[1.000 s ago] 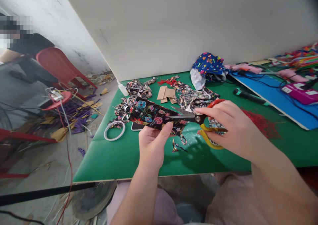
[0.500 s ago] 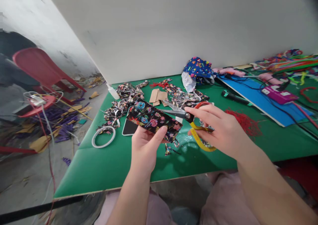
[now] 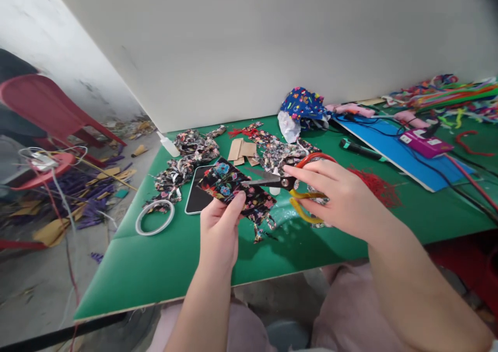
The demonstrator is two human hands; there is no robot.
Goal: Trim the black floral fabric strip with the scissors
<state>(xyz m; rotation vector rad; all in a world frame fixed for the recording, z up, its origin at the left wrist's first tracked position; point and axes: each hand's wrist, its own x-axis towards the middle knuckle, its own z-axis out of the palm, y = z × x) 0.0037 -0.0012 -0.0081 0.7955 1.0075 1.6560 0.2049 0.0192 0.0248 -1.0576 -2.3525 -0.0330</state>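
Observation:
My left hand [image 3: 221,227] pinches a piece of black floral fabric [image 3: 227,178] between thumb and fingers, above the green table. My right hand [image 3: 336,199] is closed around the handles of a pair of scissors [image 3: 288,182], one red and one yellow. Their blades are parted and reach left over the fabric, one of them lying across its face near my left thumb. A small fabric scrap [image 3: 259,231] shows below the held piece. Behind it lies a tablet-like thing with a dark face and white rim [image 3: 193,201], partly covered by the fabric.
Crumpled floral fabric [image 3: 194,144], cardboard pieces [image 3: 241,150], a white bottle [image 3: 168,145] and a tape roll [image 3: 154,217] lie on the green table [image 3: 155,269]. Rightward are red threads [image 3: 375,186], a blue board [image 3: 404,160], a purple box [image 3: 426,143] and pink glue guns [image 3: 352,110] with cords.
The scissors have moved left, and a blade now overlaps the fabric with the blades wider apart. The whole view has shifted slightly, with the table things sitting further left.

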